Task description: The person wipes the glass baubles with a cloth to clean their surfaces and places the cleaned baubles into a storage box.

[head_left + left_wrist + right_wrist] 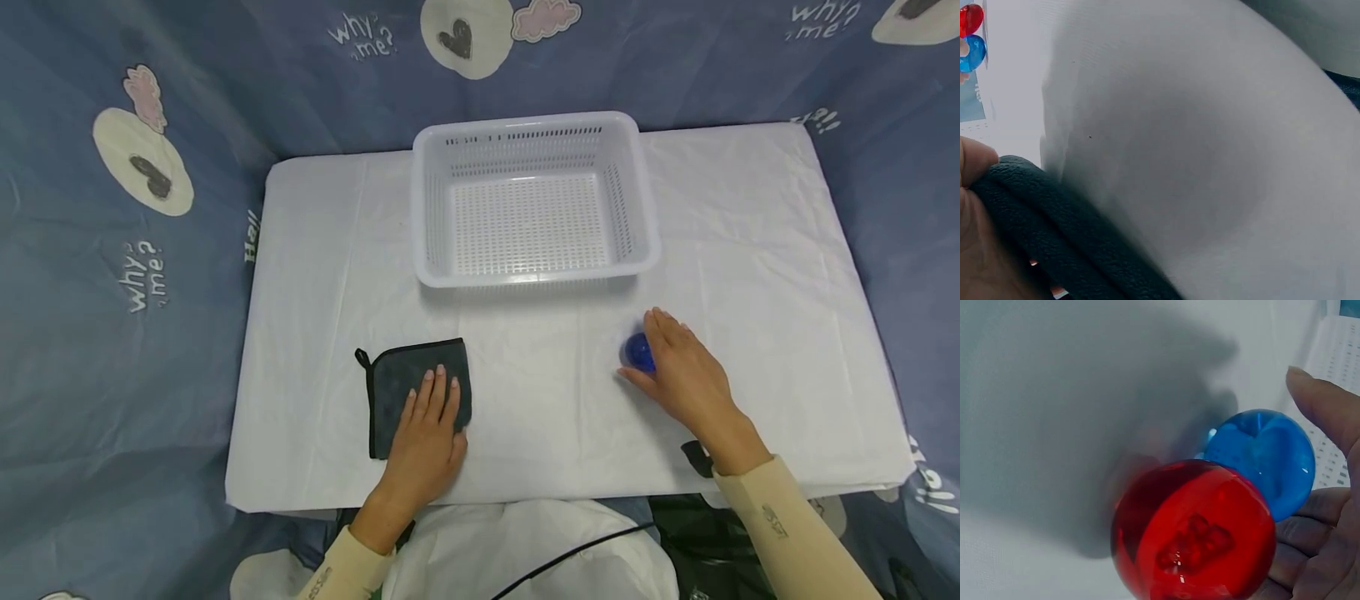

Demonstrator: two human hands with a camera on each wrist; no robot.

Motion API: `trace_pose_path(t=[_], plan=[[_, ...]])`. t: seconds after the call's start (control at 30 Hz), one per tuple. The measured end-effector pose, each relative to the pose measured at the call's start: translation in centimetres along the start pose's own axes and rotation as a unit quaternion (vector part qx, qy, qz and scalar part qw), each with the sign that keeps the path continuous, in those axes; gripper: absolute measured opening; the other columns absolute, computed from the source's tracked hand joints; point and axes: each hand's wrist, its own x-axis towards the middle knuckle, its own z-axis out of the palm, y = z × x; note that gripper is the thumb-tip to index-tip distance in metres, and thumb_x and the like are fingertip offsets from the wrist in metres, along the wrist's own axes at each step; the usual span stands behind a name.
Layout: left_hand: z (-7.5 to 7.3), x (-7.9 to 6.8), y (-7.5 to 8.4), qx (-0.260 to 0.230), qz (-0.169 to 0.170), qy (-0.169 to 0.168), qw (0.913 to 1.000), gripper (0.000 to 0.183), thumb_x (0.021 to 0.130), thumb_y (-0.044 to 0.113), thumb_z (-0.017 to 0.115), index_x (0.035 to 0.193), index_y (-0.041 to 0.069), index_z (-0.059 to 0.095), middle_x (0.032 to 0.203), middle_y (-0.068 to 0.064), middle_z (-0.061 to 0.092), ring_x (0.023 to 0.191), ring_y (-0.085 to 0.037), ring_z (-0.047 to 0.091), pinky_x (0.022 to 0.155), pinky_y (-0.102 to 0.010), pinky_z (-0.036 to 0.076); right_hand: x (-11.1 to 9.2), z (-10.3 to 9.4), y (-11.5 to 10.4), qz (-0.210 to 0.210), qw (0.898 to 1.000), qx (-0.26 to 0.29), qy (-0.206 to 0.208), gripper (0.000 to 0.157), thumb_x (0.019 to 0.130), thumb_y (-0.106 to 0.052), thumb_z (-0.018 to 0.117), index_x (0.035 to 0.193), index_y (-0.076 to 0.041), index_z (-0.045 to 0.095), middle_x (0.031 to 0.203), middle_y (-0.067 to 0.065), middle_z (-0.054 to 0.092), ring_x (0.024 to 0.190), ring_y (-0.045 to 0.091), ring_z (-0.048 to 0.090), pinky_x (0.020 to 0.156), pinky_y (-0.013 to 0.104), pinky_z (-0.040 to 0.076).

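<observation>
A dark grey folded cloth (pixel 390 392) with black edging and a corner loop lies on the white table cover. My left hand (pixel 427 442) rests on its right part, fingers straight. In the left wrist view, the thumb (pixel 975 159) touches the edge of the thick cloth (pixel 1072 231). To the right, my right hand (pixel 690 379) is at a clear blue ball (pixel 640 352), fingers extended and thumb spread apart. The right wrist view has a clear red ball (pixel 1194 534) next to the blue one, both in front of the fingers (pixel 1304 534). From above, the hand hides the red ball.
A white perforated plastic basket (pixel 532 279) stands at the table's back middle. Blue printed fabric (pixel 300 75) hangs behind and beside the table. At the front, a black cable (pixel 573 552) crosses white cloth on the person's lap. A small dark object (pixel 697 458) lies beside the right wrist.
</observation>
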Motion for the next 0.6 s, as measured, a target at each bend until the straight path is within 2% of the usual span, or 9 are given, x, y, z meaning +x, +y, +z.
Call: trace_pose_path(t=[0.33,0.6], plan=[[-1.0,0.6,-0.3,-0.031,-0.007,-0.004,0.9995,0.061,0.104,0.019,0.056,0.153,-0.012,0.040,0.166,-0.026,0.026,0.156,-0.039,0.021,0.122,-0.059,0.025,0.5,-0.2,-0.1,0.042,0.999,0.015,-0.027,0.079,0.081,-0.014,0.091,0.143,0.015,0.052,0.141,0.035,0.055,0.125,0.053,0.057,0.101,0.064,0.048],[-1.4,0.3,-0.6,-0.077,-0.019,-0.017,0.9967,0.057,0.106,0.020,0.054,0.152,-0.011,0.043,0.165,-0.024,0.029,0.155,-0.037,0.023,0.123,-0.056,0.026,0.3,0.1,-0.2,0.061,0.997,0.026,-0.050,0.071,0.081,-0.015,0.092,0.136,0.013,0.056,0.131,0.034,0.062,0.116,0.051,0.063,0.091,0.062,0.055]])
